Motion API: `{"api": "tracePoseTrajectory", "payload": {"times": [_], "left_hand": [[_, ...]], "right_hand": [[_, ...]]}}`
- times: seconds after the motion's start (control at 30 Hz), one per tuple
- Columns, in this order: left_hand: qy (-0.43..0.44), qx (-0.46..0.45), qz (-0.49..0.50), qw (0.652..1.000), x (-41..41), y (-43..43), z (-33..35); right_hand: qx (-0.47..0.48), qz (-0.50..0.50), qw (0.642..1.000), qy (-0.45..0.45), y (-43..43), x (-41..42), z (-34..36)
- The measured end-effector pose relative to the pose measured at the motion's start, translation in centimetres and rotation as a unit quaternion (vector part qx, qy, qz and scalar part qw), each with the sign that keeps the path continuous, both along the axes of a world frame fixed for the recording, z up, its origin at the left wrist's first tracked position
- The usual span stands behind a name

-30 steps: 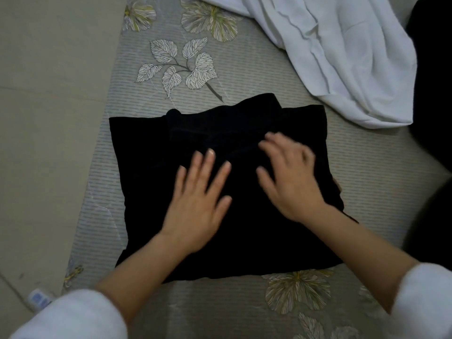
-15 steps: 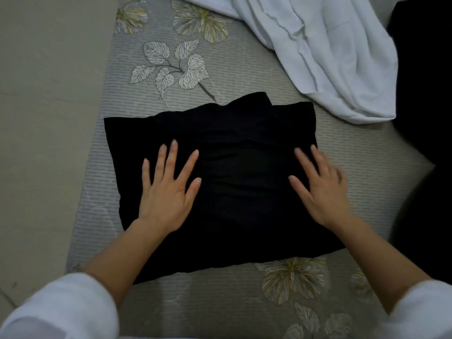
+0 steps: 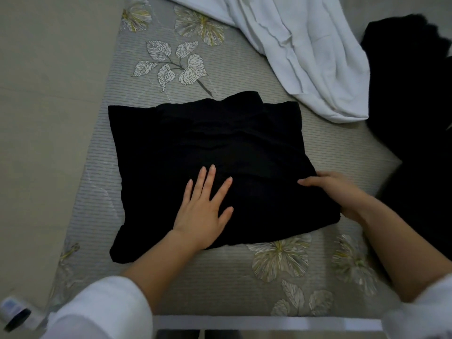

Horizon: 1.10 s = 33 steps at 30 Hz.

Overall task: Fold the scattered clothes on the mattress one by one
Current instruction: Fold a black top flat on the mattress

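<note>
A black garment (image 3: 220, 148), folded into a rough square, lies flat in the middle of the grey leaf-print mattress (image 3: 239, 77). My left hand (image 3: 204, 209) rests palm down on its near half with the fingers spread. At the garment's right edge, my right hand (image 3: 340, 192) has its thumb on top of the cloth and its fingers tucked under the edge, gripping it. A crumpled white garment (image 3: 305, 47) lies unfolded at the far right of the mattress.
A dark heap of black cloth (image 3: 413, 99) covers the right side. Beige floor (image 3: 49, 118) runs along the mattress's left edge. A small dark-capped bottle (image 3: 13, 314) lies at the bottom left corner. A white strip (image 3: 269, 324) crosses the bottom of the view.
My left hand slid toward the garment's near middle. My right hand moved from flat on the cloth to its right edge and closed on it.
</note>
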<state>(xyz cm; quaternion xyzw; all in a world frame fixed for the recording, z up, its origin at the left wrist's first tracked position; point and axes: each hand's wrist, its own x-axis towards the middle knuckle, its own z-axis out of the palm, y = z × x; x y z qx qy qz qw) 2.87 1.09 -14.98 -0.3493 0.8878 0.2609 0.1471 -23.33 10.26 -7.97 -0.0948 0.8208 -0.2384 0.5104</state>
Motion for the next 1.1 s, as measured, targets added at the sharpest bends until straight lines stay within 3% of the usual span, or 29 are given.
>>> {"api": "tracePoseTrajectory", "payload": {"times": [0.2,0.5,0.67,0.77,0.8,0.83,0.87,0.9,0.93,0.97,1.03,1.1], "left_hand": [[0.055,0.118,0.018,0.991,0.6,-1.5,1.6],[0.041,0.138,0.001,0.99,1.5,-1.8,1.2],[0.041,0.147,0.003,0.988,1.6,-1.9,1.1],[0.067,0.21,0.047,0.974,1.1,-2.3,2.0],[0.096,0.268,0.102,0.953,0.8,-2.6,2.9],[0.141,0.347,0.187,0.908,0.8,-3.0,4.0],[0.193,0.436,0.283,0.832,1.1,-3.5,5.1],[0.244,0.517,0.366,0.734,1.7,-4.0,6.0],[0.286,0.57,0.425,0.643,2.6,-4.6,6.6],[0.318,0.596,0.465,0.573,3.8,-5.0,6.7],[0.348,0.599,0.526,0.493,6.6,-5.6,6.3],[0.347,0.586,0.569,0.46,9.3,-5.6,5.8]], "right_hand": [[-0.012,0.012,1.0,-0.024,-2.8,1.2,2.1],[0.095,-0.076,0.99,-0.065,0.7,2.6,1.3],[0.04,-0.133,0.988,-0.071,-0.8,4.0,3.2],[-0.019,-0.165,0.982,-0.085,-3.1,5.8,5.0],[-0.046,-0.175,0.98,-0.087,-3.9,6.6,5.5],[-0.077,-0.175,0.978,-0.087,-4.7,7.6,6.0],[-0.108,-0.159,0.978,-0.082,-5.6,8.7,6.3],[-0.136,-0.135,0.979,-0.075,-6.5,10.1,6.5],[-0.16,-0.11,0.979,-0.063,-7.4,11.7,6.3],[-0.176,-0.084,0.98,-0.048,-8.4,13.5,6.1],[-0.195,-0.004,0.981,0.003,-10.0,17.2,5.4],[-0.187,0.121,0.974,0.036,-10.8,20.6,4.7]]}}
